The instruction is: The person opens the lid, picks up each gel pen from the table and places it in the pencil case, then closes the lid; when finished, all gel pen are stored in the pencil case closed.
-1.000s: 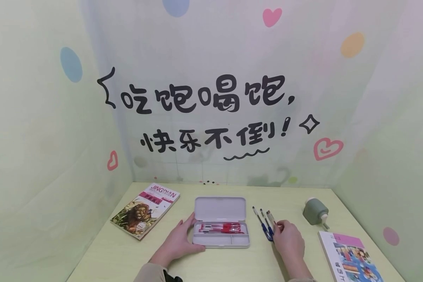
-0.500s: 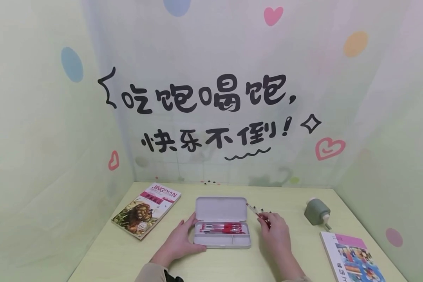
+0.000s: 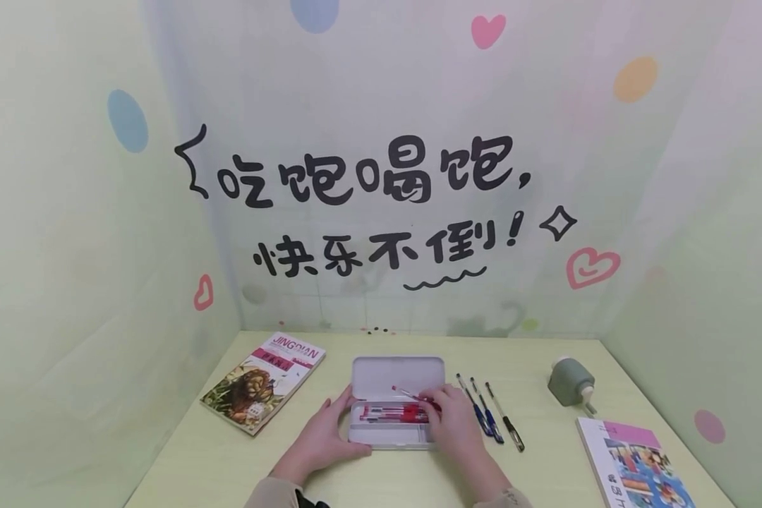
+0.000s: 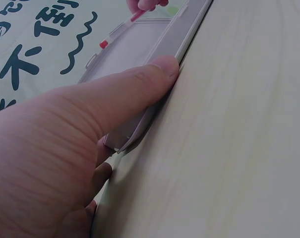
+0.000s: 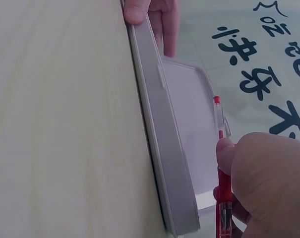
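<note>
A light-coloured pencil case lies open on the table, its lid tipped back. Several red pens fill its rear compartment; the front one is divided in two. My left hand grips the case's left end, thumb on the front wall and fingers round the side. Above the case's right half, my right hand pinches another red pen, its red tip pointing left in the head view. Right of that hand, two blue pens and a black pen lie on the table.
A book with a lion cover lies at the left of the table. At the right are a grey-green bottle with a nozzle and another book. Printed cloth walls enclose the back and sides.
My right hand has lifted the red pen from beside the blue and black pens and carried it left over the case. My left hand has stayed on the case.
</note>
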Demonstrator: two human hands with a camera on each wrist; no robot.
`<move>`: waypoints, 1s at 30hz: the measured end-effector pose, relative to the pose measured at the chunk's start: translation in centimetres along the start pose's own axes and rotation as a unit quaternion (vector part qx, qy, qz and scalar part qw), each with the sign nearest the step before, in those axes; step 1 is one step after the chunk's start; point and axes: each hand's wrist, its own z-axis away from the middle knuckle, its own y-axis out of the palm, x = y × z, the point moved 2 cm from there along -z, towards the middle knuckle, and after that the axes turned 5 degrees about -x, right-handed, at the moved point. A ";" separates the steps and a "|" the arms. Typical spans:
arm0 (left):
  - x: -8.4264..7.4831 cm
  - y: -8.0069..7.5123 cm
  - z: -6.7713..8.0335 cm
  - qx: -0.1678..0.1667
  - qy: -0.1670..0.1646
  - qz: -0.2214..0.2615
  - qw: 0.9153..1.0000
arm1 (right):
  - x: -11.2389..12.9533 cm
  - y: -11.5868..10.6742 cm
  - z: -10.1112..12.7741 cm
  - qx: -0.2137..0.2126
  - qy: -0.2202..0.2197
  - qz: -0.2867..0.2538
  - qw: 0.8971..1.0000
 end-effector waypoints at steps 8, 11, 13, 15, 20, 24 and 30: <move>0.1 0.1 0.0 0.004 -0.007 -0.002 1.000 | 2.3 1.5 -0.1 0.079 -0.009 0.007 0.997; 0.0 0.1 0.2 0.007 -0.007 -0.003 1.000 | 3.0 1.7 0.0 0.085 -0.029 0.012 0.996; 0.0 0.0 0.2 0.007 -0.006 -0.003 1.000 | 3.3 1.7 -0.1 0.083 -0.043 0.017 0.996; 0.0 0.0 0.2 0.005 -0.009 -0.003 1.000 | 3.7 1.8 -0.1 0.084 -0.052 0.016 0.995; 0.0 -0.1 0.2 0.004 -0.015 -0.002 1.000 | 4.3 2.0 -0.2 0.100 -0.052 0.016 0.993; 0.1 0.0 0.3 0.008 -0.019 0.000 1.000 | 4.3 2.4 -0.1 0.101 -0.051 0.029 0.993; 0.0 0.0 0.2 0.006 -0.018 -0.003 1.000 | 4.2 2.8 0.0 0.114 -0.040 0.044 0.992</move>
